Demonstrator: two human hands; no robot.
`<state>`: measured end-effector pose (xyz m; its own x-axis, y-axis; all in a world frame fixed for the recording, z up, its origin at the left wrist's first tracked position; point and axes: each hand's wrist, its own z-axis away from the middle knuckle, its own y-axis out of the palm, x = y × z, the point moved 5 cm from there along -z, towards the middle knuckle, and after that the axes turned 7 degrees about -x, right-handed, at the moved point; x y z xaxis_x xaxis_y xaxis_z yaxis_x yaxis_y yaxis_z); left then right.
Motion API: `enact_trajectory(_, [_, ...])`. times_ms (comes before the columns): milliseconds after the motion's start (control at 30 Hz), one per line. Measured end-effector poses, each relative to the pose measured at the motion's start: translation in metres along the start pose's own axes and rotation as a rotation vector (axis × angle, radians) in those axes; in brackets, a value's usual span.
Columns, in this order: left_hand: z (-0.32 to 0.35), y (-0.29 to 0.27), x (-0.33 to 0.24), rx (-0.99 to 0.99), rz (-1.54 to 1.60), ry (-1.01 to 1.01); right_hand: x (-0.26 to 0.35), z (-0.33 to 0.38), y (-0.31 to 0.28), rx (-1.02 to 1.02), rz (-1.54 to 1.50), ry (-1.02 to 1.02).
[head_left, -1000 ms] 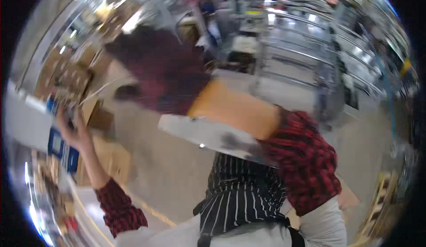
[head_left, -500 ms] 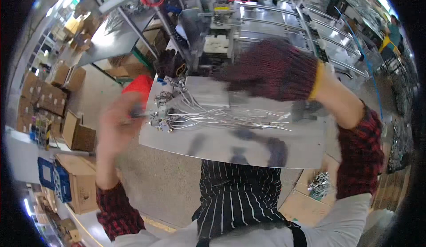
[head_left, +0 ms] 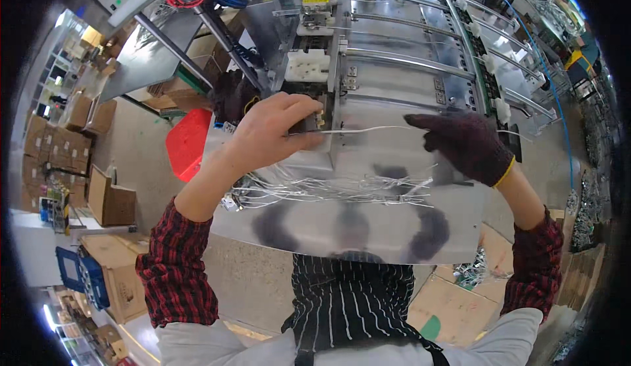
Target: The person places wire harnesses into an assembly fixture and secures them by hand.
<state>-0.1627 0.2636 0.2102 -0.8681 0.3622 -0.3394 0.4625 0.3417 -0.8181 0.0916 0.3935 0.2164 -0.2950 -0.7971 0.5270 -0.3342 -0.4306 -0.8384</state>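
Workshop interior with a shiny metal counter [head_left: 332, 238] in front of a person in a striped apron [head_left: 348, 300]. One thin white wire [head_left: 374, 129] runs crosswise above the metal surface, between the two hands and on past the right one. At its left end, the bare left hand [head_left: 273, 129] has thumb and forefinger parted at the edge of a machine with a white block [head_left: 307, 67]; whether they grip the wire cannot be told. The right hand [head_left: 467, 146], in a dark maroon glove, extends its forefinger along the wire, its hold likewise unclear. Nearer the apron lies a bundle of similar wires [head_left: 342, 188]. Left of the counter: a red bin [head_left: 190, 144] and a dark glove [head_left: 233, 96]
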Motion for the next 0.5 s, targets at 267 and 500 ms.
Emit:
enact_trajectory(267, [-0.029, -0.003, 0.028, 0.189, 0.005, 0.085, -0.006, -0.044, 0.018, 0.177, 0.028, -0.134])
enact_trajectory(500, [-0.06, -0.011, 0.073, 0.008, -0.011, 0.017, -0.041, -0.082, 0.015, 0.008, -0.184, -0.033])
